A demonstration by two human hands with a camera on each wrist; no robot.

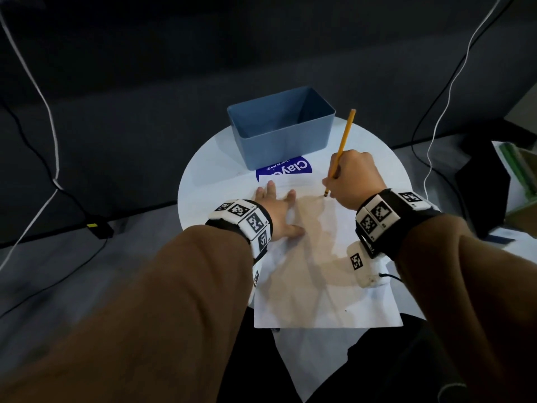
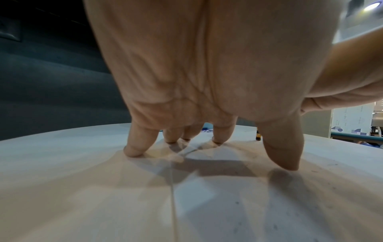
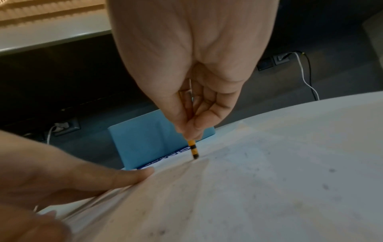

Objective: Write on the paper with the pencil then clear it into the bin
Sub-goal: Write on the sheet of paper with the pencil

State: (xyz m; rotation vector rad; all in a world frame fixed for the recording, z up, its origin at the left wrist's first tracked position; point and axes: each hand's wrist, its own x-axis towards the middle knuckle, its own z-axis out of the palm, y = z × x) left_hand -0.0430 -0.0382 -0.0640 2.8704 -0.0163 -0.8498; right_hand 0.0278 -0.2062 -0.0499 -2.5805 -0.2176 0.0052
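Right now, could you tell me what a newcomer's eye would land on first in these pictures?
Probably the yellow pencil, held in the right hand with its lower end on the far part of the white paper. Next, the left hand pressing spread fingers on the paper. Behind both, an empty blue bin stands at the round table's far edge.

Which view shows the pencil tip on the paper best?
The right wrist view: the pencil tip meets the paper close up. Head view shows the whole pencil small; left wrist view shows only a sliver behind the fingers.
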